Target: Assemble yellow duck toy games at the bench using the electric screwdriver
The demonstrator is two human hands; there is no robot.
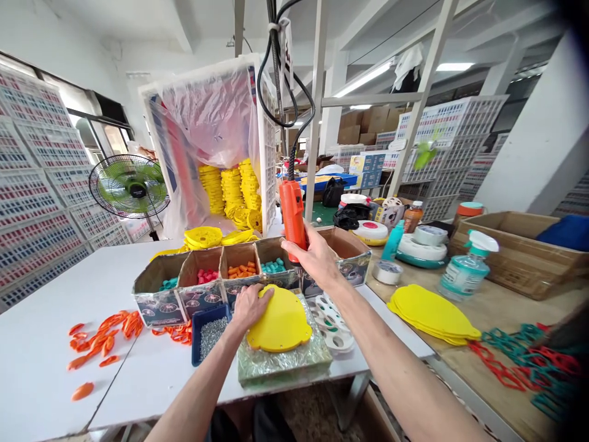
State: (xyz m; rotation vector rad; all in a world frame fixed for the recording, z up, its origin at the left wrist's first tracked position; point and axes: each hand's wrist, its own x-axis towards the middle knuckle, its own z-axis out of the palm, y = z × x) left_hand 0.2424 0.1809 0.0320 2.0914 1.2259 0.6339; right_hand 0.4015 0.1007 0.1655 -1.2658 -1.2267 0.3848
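On the white worktop (55, 344), a yellow flat plastic plate (280, 325) lies on a foil-wrapped block (285, 362). The left hand (248, 305) presses flat and open on the plate's left edge. Just behind, the right hand (315, 255) is wrapped round the orange hanging power screwdriver (292, 209). Lowering the screwdriver squarely onto the plate looks like the step in hand.
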